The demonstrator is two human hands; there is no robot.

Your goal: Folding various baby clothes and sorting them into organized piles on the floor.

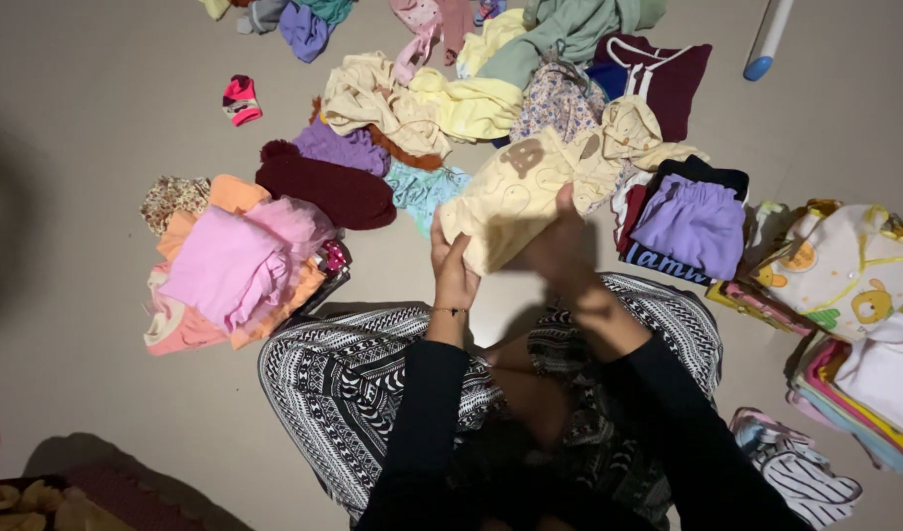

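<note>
I sit cross-legged on the pale grey floor and hold a pale yellow soft cloth garment with brown animal shapes up in front of me, above my knees. My left hand grips its near left corner, fingers wrapped up along the folded edge. My right hand lies against the garment's underside at the right, thumb raised over the cloth; it is in shadow, so I cannot tell how tightly it closes. The garment's lower edge runs between my two hands, and its far end trails into the loose heap of mixed crumpled clothes beyond my hands.

Just left of my left hand lies a dark maroon knitted cap, and further left a folded stack of pink and orange clothes, its near edge close to my left knee. Just right of my right hand sits a folded lilac garment on a dark one, and further right a pile of cream baby clothes with yellow animal prints.

Between the two folded stacks, a bare strip of floor lies directly under my hands. Far to the left, past a small pink and black sock, the floor spreads wide and bare.
</note>
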